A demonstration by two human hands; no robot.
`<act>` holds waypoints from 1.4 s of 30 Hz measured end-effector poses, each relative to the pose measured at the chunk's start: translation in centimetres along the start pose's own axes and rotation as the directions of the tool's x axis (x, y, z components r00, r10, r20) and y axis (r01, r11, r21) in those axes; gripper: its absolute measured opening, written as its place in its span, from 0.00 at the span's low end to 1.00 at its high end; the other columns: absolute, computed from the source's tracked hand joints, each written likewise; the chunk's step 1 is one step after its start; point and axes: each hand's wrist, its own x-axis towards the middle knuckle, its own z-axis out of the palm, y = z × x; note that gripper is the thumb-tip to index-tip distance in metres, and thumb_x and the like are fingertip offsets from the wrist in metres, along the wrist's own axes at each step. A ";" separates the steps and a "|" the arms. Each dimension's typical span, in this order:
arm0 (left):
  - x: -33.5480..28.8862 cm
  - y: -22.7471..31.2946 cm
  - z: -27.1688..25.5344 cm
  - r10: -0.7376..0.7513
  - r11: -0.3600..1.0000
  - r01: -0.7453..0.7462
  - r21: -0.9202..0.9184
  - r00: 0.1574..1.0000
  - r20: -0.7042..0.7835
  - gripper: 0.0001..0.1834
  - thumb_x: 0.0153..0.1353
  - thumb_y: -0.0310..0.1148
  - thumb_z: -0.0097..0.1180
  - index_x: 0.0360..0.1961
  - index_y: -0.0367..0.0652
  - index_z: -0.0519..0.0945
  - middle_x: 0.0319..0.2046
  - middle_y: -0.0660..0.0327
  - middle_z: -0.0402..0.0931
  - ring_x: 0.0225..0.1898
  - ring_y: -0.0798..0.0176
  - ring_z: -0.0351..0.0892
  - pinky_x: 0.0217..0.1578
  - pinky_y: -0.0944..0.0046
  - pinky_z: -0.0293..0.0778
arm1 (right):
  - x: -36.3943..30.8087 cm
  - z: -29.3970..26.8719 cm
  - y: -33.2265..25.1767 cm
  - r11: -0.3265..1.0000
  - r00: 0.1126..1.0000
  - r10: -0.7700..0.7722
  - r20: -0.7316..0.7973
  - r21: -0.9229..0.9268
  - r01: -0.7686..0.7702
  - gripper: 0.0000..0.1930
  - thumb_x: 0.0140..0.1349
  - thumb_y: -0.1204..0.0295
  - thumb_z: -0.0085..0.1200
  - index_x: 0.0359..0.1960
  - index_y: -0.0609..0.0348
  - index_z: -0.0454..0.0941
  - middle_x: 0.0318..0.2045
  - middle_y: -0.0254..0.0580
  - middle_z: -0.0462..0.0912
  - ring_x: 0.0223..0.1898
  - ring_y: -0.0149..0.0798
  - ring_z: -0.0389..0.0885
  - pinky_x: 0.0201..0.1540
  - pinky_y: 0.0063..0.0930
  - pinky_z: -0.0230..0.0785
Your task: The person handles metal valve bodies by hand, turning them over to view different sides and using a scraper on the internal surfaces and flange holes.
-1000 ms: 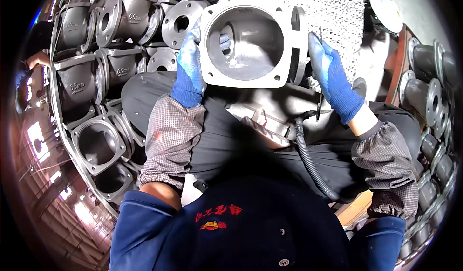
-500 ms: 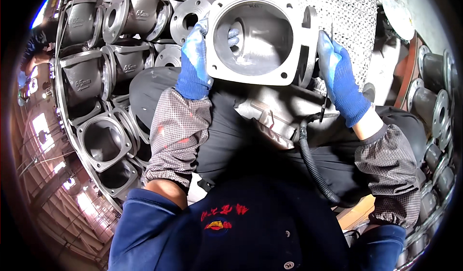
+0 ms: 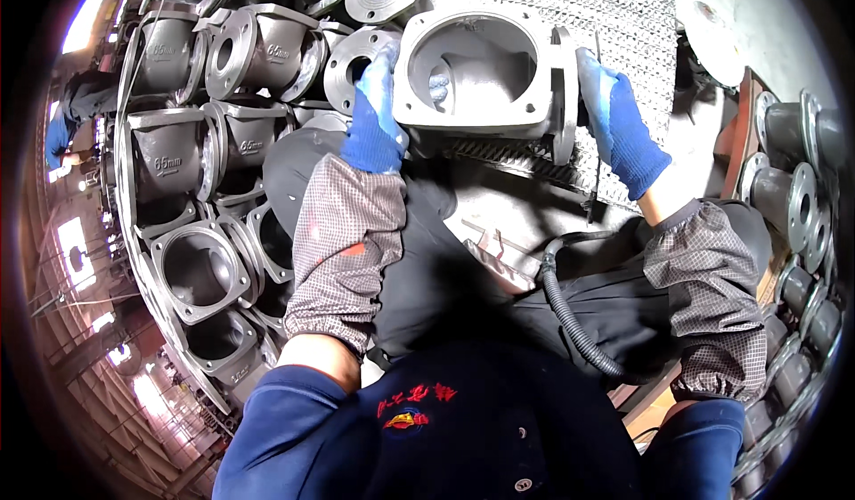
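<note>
While raised, grey valve casting (image 3: 476,77) clamped between left hand (image 3: 376,113) and right hand (image 3: 619,130), each grip closed on flange.

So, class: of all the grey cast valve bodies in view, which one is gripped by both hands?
The valve body at top centre, square opening facing the camera, left hand and right hand on its sides; the others sit stacked at left.

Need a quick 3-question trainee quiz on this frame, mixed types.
1. True or false: both hands wear blue gloves.
2. What does the left hand grip together with the right hand?
A. a hose
B. a grey metal casting
C. a wrench
3. Fill in: similar castings are stacked on the person's ____ side.

Key:
1. True.
2. B, the grey metal casting.
3. Left, the stacked castings; the black hose lies in the lap.
</note>
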 end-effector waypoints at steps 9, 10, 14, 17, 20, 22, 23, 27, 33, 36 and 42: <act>1.3 -4.2 0.1 0.060 0.959 -0.214 0.188 0.796 0.602 0.16 0.67 0.34 0.36 0.41 0.32 0.72 0.33 0.56 0.73 0.35 0.63 0.73 0.42 0.66 0.71 | -3.4 -5.6 -1.3 0.983 0.977 0.183 -0.111 0.031 -0.181 0.23 0.65 0.54 0.37 0.39 0.63 0.74 0.26 0.37 0.78 0.20 0.24 0.66 0.22 0.20 0.55; -1.1 -4.0 2.2 -0.023 0.998 -0.003 0.060 0.908 0.419 0.11 0.66 0.33 0.39 0.36 0.37 0.71 0.23 0.63 0.67 0.25 0.70 0.68 0.31 0.70 0.71 | -4.5 -6.2 -2.2 0.954 0.951 0.268 -0.152 0.183 -0.239 0.22 0.65 0.53 0.36 0.42 0.60 0.74 0.26 0.36 0.78 0.16 0.21 0.64 0.16 0.15 0.51; -2.3 -5.3 3.2 -0.003 1.000 0.005 -0.005 0.952 0.307 0.22 0.58 0.29 0.53 0.51 0.38 0.62 0.22 0.65 0.68 0.21 0.72 0.67 0.22 0.72 0.68 | -11.0 -9.4 -4.9 0.894 0.970 0.233 -0.072 0.409 -0.184 0.25 0.66 0.54 0.34 0.46 0.66 0.71 0.31 0.41 0.82 0.13 0.18 0.61 0.14 0.11 0.48; -1.0 -6.4 2.3 0.058 0.998 -0.057 -0.014 0.932 0.359 0.23 0.57 0.30 0.54 0.52 0.38 0.61 0.22 0.66 0.68 0.21 0.72 0.67 0.22 0.72 0.68 | -18.4 -6.5 -5.1 0.761 0.956 0.213 0.201 0.579 -0.292 0.13 0.66 0.65 0.39 0.34 0.63 0.71 0.33 0.48 0.81 0.13 0.19 0.63 0.15 0.11 0.54; -0.8 -7.0 2.4 0.011 0.999 0.005 -0.042 0.929 0.369 0.31 0.57 0.31 0.54 0.58 0.35 0.55 0.23 0.66 0.69 0.22 0.72 0.68 0.23 0.72 0.69 | -24.0 -0.4 -1.2 0.940 0.995 0.079 -0.062 0.338 -0.053 0.16 0.66 0.68 0.40 0.48 0.70 0.67 0.39 0.50 0.80 0.17 0.21 0.65 0.20 0.12 0.57; -1.0 -7.2 2.3 -0.028 0.997 0.050 -0.065 0.952 0.304 0.38 0.57 0.32 0.55 0.62 0.33 0.48 0.25 0.65 0.70 0.23 0.72 0.69 0.25 0.72 0.70 | -25.5 1.1 -0.4 0.748 0.945 0.297 -0.133 0.648 -0.144 0.21 0.66 0.68 0.41 0.56 0.69 0.61 0.40 0.49 0.79 0.21 0.23 0.70 0.24 0.14 0.62; -0.9 -7.0 2.3 -0.026 0.997 0.047 -0.063 0.951 0.307 0.38 0.57 0.32 0.55 0.62 0.33 0.48 0.25 0.65 0.70 0.23 0.72 0.69 0.25 0.72 0.70 | -25.5 0.5 -0.5 0.747 0.946 0.294 -0.136 0.650 -0.139 0.21 0.66 0.68 0.41 0.56 0.69 0.61 0.40 0.49 0.79 0.21 0.23 0.70 0.24 0.14 0.62; -1.3 -6.4 2.1 -0.052 0.998 0.057 -0.014 0.970 0.236 0.11 0.62 0.33 0.49 0.40 0.37 0.73 0.27 0.61 0.72 0.27 0.68 0.72 0.31 0.68 0.72 | -22.4 -4.0 -2.5 0.902 0.940 0.139 -0.311 0.432 0.010 0.24 0.63 0.66 0.44 0.57 0.69 0.61 0.33 0.50 0.80 0.23 0.27 0.76 0.23 0.14 0.65; -2.3 -6.0 3.2 -0.077 0.997 0.082 -0.014 0.972 0.222 0.36 0.57 0.33 0.56 0.62 0.37 0.51 0.28 0.62 0.71 0.28 0.69 0.71 0.30 0.69 0.73 | -10.0 -14.9 0.3 0.982 0.914 0.160 -0.374 0.156 -0.108 0.23 0.61 0.73 0.40 0.59 0.63 0.60 0.26 0.44 0.81 0.18 0.27 0.75 0.19 0.15 0.66; -3.0 -5.4 3.5 -0.047 0.998 0.054 -0.024 0.968 0.248 0.19 0.58 0.31 0.54 0.48 0.38 0.65 0.28 0.61 0.71 0.28 0.68 0.71 0.30 0.68 0.72 | -5.2 -16.0 2.7 0.950 0.853 0.285 -0.437 0.250 -0.190 0.22 0.59 0.76 0.39 0.57 0.64 0.62 0.25 0.44 0.81 0.18 0.30 0.76 0.18 0.17 0.66; -3.3 -5.5 2.9 0.132 0.980 -0.170 0.099 0.942 0.308 0.14 0.62 0.31 0.48 0.44 0.32 0.65 0.30 0.58 0.72 0.30 0.67 0.72 0.33 0.68 0.73 | -0.4 -16.1 5.8 0.924 0.869 0.306 -0.387 0.341 -0.174 0.24 0.55 0.80 0.39 0.56 0.66 0.63 0.25 0.50 0.80 0.16 0.31 0.76 0.16 0.18 0.64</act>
